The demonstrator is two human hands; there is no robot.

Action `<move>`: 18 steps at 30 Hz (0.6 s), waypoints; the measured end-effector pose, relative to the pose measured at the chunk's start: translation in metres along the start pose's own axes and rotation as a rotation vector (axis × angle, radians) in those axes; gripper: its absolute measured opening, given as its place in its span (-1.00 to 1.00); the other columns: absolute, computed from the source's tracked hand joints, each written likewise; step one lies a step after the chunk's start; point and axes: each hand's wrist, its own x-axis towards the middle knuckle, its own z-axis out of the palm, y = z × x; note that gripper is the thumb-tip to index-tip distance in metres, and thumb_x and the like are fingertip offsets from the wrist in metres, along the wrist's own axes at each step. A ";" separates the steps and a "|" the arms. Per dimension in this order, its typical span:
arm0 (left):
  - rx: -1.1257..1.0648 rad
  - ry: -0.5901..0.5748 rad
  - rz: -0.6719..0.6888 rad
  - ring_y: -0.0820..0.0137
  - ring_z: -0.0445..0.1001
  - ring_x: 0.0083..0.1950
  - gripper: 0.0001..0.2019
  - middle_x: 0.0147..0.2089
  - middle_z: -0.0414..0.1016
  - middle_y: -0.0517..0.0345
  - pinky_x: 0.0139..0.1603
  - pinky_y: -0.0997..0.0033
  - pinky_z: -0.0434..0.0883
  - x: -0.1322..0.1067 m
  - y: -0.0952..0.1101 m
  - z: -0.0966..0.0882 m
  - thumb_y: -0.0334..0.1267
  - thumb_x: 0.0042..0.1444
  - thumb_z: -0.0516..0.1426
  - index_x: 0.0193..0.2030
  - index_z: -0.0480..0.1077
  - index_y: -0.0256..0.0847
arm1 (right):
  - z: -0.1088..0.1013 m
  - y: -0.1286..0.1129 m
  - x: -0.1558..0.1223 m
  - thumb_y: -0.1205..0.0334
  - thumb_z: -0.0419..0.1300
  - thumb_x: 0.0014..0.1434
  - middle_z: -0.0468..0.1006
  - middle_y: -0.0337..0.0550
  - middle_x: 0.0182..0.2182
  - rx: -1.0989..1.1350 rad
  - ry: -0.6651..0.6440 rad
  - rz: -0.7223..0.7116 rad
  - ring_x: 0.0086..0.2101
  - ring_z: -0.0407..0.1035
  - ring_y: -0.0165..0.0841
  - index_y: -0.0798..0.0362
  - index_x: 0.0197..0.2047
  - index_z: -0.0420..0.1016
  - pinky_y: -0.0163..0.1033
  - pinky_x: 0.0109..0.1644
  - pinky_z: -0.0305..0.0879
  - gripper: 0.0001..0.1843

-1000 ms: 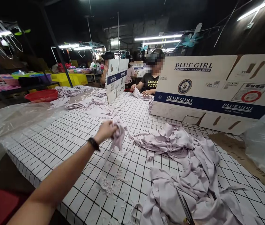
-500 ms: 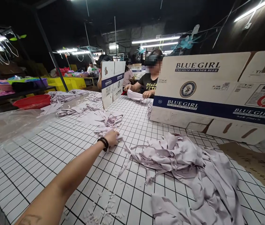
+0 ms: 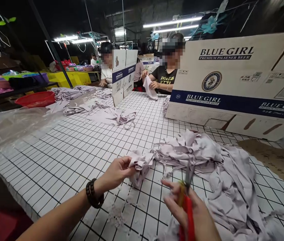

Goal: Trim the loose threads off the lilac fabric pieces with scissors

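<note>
My left hand [image 3: 118,173], with a dark beaded bracelet on its wrist, pinches a crumpled pale lilac fabric piece [image 3: 142,164] over the table. At the lower right, my right hand [image 3: 186,209] holds scissors [image 3: 187,204] with red handles, their blades pointing up and away and blurred by motion. The blades are apart from the fabric in my left hand. Just beyond and to the right lies a large heap of the same lilac fabric [image 3: 197,150], with thin strips trailing from it toward the held piece.
Small white scraps [image 3: 117,214] dot the gridded tabletop [image 3: 64,150]. A large printed cardboard sheet [image 3: 212,80] stands at the right, a smaller cardboard divider [image 3: 124,73] farther back. More fabric [image 3: 122,115] and a red basket [image 3: 35,99] lie at the left. Across the table, a co-worker [image 3: 165,78] handles cloth.
My left hand has drawn back toward me, bringing a fabric piece from the far pile. My right hand has come into view with the scissors. The co-worker's cloth is now raised.
</note>
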 end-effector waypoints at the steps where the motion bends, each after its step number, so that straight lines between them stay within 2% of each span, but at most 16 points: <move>1: -0.092 -0.008 -0.015 0.46 0.41 -0.34 -0.74 -0.36 0.45 0.16 -0.30 0.42 0.41 -0.007 -0.001 0.005 -0.12 0.05 0.27 -0.29 0.42 -0.29 | 0.011 -0.007 0.005 -0.13 0.29 0.01 0.54 -0.10 -0.10 0.033 -0.035 -0.007 -0.49 0.33 -0.43 -0.05 -0.33 0.25 -0.25 -0.38 0.38 -0.60; 4: -0.231 -0.045 -0.044 0.45 0.43 -0.37 -0.73 -0.37 0.46 0.16 -0.33 0.43 0.42 -0.021 -0.004 0.015 -0.13 0.03 0.30 -0.27 0.42 -0.29 | 0.036 -0.022 0.017 -0.05 0.28 0.04 0.52 -0.17 -0.26 0.048 -0.119 -0.053 -0.38 0.37 -0.37 -0.03 -0.25 0.25 -0.23 -0.24 0.39 -0.62; 6: -0.269 -0.066 -0.055 0.45 0.44 -0.42 -0.72 -0.40 0.47 0.16 -0.38 0.43 0.42 -0.026 -0.005 0.017 -0.11 0.05 0.28 -0.26 0.43 -0.30 | 0.044 -0.025 0.023 0.04 0.26 0.07 0.46 -0.20 -0.31 -0.015 -0.110 -0.097 -0.30 0.38 -0.33 -0.01 -0.21 0.27 -0.24 -0.20 0.38 -0.68; 10: -0.253 -0.045 -0.067 0.48 0.41 -0.41 -0.70 -0.38 0.46 0.15 -0.39 0.47 0.42 -0.033 -0.003 0.013 -0.08 0.06 0.27 -0.24 0.46 -0.31 | 0.046 -0.016 0.030 0.22 0.20 0.11 0.39 -0.19 -0.33 -0.123 -0.058 -0.260 -0.31 0.31 -0.34 0.02 -0.21 0.31 -0.28 -0.25 0.35 -0.82; 12: -0.242 -0.050 -0.079 0.46 0.41 -0.38 -0.68 -0.34 0.46 0.13 -0.37 0.45 0.42 -0.034 -0.001 0.011 -0.07 0.06 0.27 -0.21 0.47 -0.31 | 0.046 -0.013 0.032 0.28 0.19 0.07 0.35 -0.22 -0.36 -0.140 -0.045 -0.379 -0.35 0.25 -0.36 0.01 -0.27 0.33 -0.31 -0.31 0.30 -0.87; 14: -0.238 -0.049 -0.085 0.44 0.42 -0.37 -0.68 -0.33 0.45 0.13 -0.37 0.42 0.43 -0.034 0.001 0.010 -0.05 0.08 0.25 -0.19 0.46 -0.30 | 0.048 -0.012 0.033 0.32 0.19 0.04 0.30 -0.27 -0.41 -0.156 -0.063 -0.437 -0.40 0.20 -0.38 0.00 -0.34 0.32 -0.33 -0.36 0.24 -0.90; 16: -0.234 -0.026 -0.066 0.45 0.41 -0.38 -0.71 -0.35 0.43 0.16 -0.35 0.42 0.41 -0.033 0.003 0.009 -0.05 0.10 0.23 -0.24 0.47 -0.28 | 0.048 -0.013 0.035 0.30 0.21 0.04 0.28 -0.31 -0.47 -0.126 -0.111 -0.387 -0.43 0.17 -0.39 0.00 -0.38 0.32 -0.33 -0.38 0.19 -0.90; 18: -0.235 -0.009 -0.042 0.47 0.40 -0.39 -0.73 -0.38 0.43 0.19 -0.31 0.43 0.39 -0.032 0.004 0.008 -0.06 0.13 0.21 -0.30 0.47 -0.28 | 0.043 -0.017 0.038 0.23 0.26 0.03 0.29 -0.32 -0.49 -0.036 -0.153 -0.268 -0.45 0.17 -0.41 0.01 -0.38 0.33 -0.33 -0.39 0.16 -0.85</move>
